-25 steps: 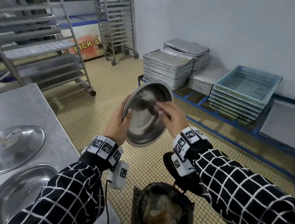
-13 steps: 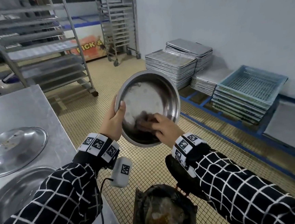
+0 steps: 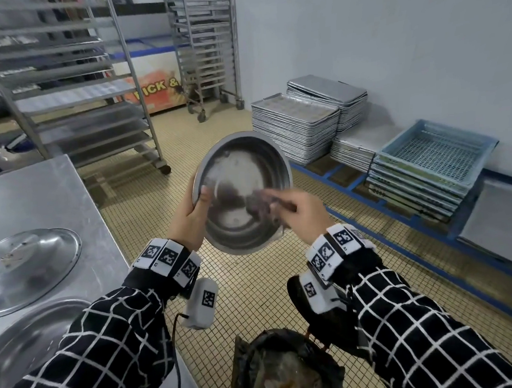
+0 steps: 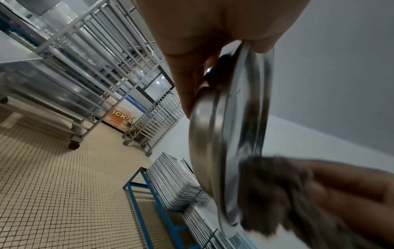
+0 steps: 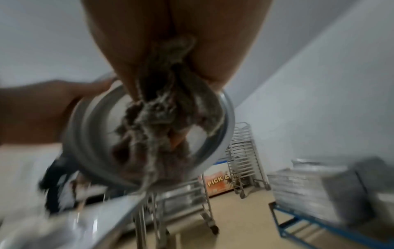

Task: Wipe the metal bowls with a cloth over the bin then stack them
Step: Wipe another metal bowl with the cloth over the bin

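- Nearest, the black-lined bin (image 3: 283, 374) stood on the tiled floor below the hands, holding brownish waste.
- Above it, the left hand (image 3: 189, 221) gripped the metal bowl (image 3: 245, 191) by its rim, thumb over the edge, tilting the inside toward the person.
- The right hand (image 3: 299, 211) pinched a bunched dark cloth (image 3: 259, 206) against the bowl's inner wall.
- The bowl looked shiny, with whitish smears across its upper inside, so wiping seemed midway.
- On the steel table (image 3: 32, 195) to the left lay two more metal bowls (image 3: 23, 270); stacking appeared still ahead.
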